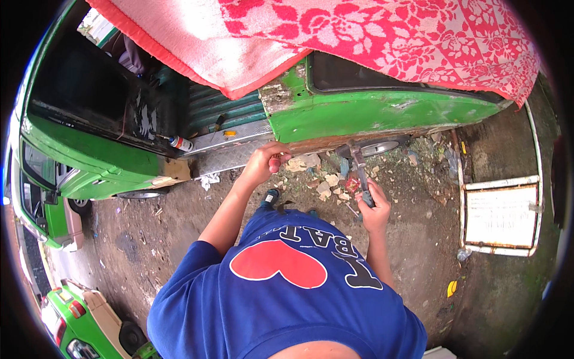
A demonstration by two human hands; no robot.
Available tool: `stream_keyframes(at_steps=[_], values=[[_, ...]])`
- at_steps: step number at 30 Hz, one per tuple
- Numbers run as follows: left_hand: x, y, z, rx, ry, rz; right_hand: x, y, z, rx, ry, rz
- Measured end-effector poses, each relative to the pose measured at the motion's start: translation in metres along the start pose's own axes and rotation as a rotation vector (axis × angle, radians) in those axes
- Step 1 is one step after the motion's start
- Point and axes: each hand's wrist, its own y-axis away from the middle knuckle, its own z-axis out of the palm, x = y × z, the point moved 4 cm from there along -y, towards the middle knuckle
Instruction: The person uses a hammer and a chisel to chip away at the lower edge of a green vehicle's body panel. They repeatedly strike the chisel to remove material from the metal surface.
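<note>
My left hand [263, 164] is closed near the lower edge of the green vehicle panel [359, 116], close to the end of the grey metal door sill [233, 143]. A small reddish end shows at its fingers, but I cannot make out what it belongs to. In my right hand [376, 207] is a hammer [360, 166], gripped by its dark handle, with the head pointing up toward the panel. Brown, rough material runs along the panel's bottom edge [323, 143], just above the hammer head's level.
A pink and red floral towel [382, 36] drapes over the vehicle's upper side. On the sill lie a white and red can [180, 143] and a yellow piece [229, 133]. Broken chips [326, 186] litter the ground. A white-framed board [501, 216] stands right; another green vehicle [89, 317] is lower left.
</note>
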Motion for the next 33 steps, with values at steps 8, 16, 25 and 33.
stream_keyframes(at_steps=[8,16,25,33], values=[[-0.027,-0.025,-0.024,-0.218,0.033,-0.036,-0.029,0.008,0.041,0.125,0.193,-0.086],[-0.040,-0.048,-0.041,-0.338,0.166,0.090,-0.071,0.003,0.077,0.311,-0.074,0.226],[-0.028,-0.047,-0.044,-0.330,0.031,0.306,-0.087,0.025,0.091,0.351,-0.009,0.393],[-0.026,-0.050,-0.032,-0.339,0.239,0.343,-0.091,0.042,0.095,0.424,-0.113,0.363]])
